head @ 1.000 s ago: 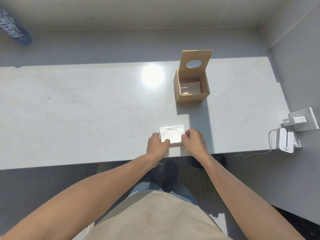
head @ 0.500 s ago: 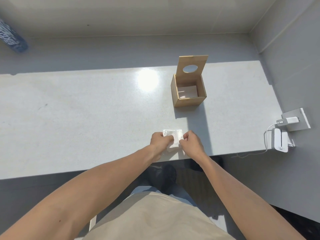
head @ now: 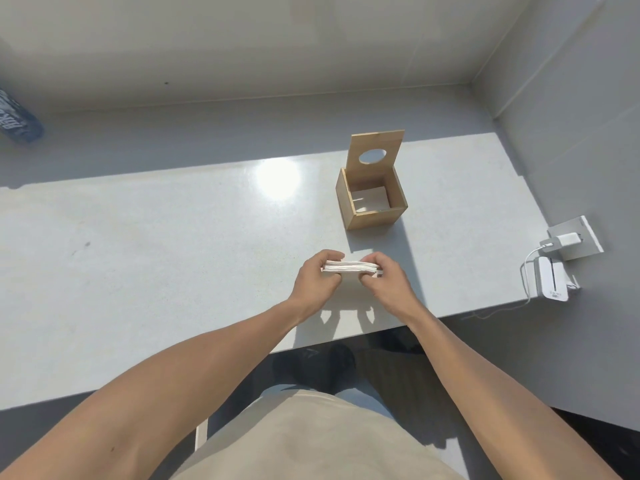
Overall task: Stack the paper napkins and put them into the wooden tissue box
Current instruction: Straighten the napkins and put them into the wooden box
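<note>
Napkin stack [head: 349,267], white, flat, held edge-on to us between both hands, lifted clear of the tabletop [head: 138,271]; its shadow falls on the surface nearer the front edge. We have the left hand [head: 317,280] on the stack's left end, fingers [head: 330,255] curled over the top, thumb under, closed on the paper. Right hand [head: 388,284] on the stack's right end, same pinch, fingers closed on it; a small corner of paper pokes out by the right thumb.

Wooden tissue box [head: 372,202] sits beyond the stack and a little to its right, well apart from it, resting on the tabletop. Its lid [head: 375,152] is swung up and stands upright at the far side, with an oval hole through it. Box interior open to view; a pale flat layer shows at the bottom, we cannot tell if it is napkins or bare base.

Right of the stack, off the tabletop's end, a white wall socket plate [head: 576,239] with a white charger [head: 561,242] plugged in, cable looping down to a white device [head: 550,282] below it. Far left of the stack, at the picture's edge, a dark blue printed bottle [head: 17,123], partly cut off. Bright sun glare on the tabletop left of the box.
</note>
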